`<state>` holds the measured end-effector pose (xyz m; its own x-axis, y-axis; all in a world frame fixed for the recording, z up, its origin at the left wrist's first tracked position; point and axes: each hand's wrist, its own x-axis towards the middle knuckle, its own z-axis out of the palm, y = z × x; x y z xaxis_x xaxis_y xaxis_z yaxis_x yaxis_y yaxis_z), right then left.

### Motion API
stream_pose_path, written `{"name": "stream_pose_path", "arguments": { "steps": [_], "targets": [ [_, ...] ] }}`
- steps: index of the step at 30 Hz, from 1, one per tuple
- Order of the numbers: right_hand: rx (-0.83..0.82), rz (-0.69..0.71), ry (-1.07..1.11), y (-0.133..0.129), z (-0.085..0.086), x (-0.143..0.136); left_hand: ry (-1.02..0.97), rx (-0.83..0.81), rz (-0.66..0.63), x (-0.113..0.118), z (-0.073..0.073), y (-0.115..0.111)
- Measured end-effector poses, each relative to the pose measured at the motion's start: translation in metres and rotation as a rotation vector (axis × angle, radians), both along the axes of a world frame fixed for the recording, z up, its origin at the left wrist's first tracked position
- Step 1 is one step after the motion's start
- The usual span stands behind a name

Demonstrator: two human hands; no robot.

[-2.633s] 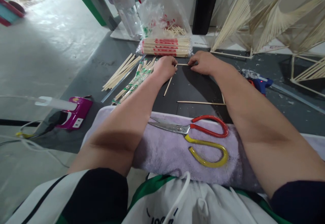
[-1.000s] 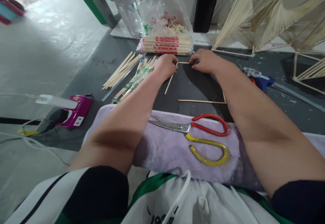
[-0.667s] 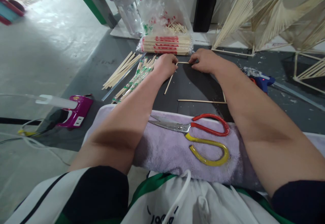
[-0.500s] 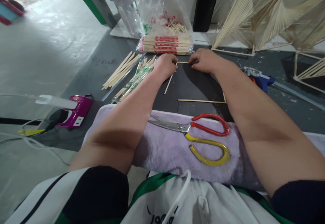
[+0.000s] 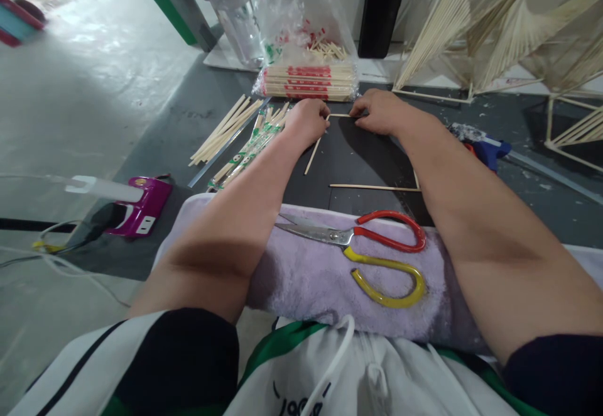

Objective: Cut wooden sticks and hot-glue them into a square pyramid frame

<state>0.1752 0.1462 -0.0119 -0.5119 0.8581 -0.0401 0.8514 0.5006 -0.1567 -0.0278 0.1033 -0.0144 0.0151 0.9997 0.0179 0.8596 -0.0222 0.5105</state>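
A thin wooden stick lies crosswise on the dark table, with my left hand closed at its left end, where a second stick slants down toward me. My right hand has its fingers closed on the crosswise stick's other end. Nearer to me another stick lies across the table and meets an upright-running stick that my right forearm partly covers. Scissors with one red and one yellow handle rest on a lilac towel between my arms.
Wrapped chopsticks and loose chopsticks lie left of my left hand. A chopstick pack sits just behind both hands. A blue glue gun is at right, stick frameworks behind it. A purple power socket stands at left.
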Motion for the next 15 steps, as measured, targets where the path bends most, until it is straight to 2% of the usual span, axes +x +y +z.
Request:
{"name": "stream_pose_path", "arguments": {
  "steps": [15],
  "targets": [
    [0.021,0.032,0.011,0.0067,-0.0070,0.0033,-0.010,0.007,0.002,0.0006,0.0001,-0.0003]
  ]
}}
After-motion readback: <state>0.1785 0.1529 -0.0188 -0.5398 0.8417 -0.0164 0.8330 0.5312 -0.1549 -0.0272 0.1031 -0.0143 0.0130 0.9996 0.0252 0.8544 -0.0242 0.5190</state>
